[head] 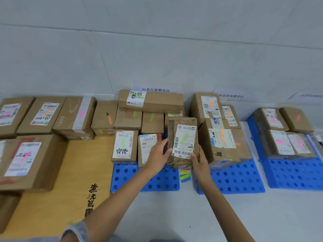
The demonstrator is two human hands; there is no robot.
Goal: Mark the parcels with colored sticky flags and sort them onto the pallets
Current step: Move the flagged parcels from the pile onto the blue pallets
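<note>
Two hands, the left hand (158, 154) and right hand (199, 160), grip opposite long edges of a small patterned cardboard parcel (182, 122), fingers curled round it, holding it tilted above the blue pallet (148, 182). It looks light and stiff, safest held by those edges, clear of its white label (183, 148) and green sticky flag (184, 138). Behind the pallet, a wall sign (155, 89) reads 山水人家暂存区.

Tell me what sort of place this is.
Probably a courier parcel-sorting area. Labelled cardboard parcels carrying green, orange and pink sticky flags sit on blue perforated pallets on the floor, and paper signs on the wall name temporary storage zones.
</note>
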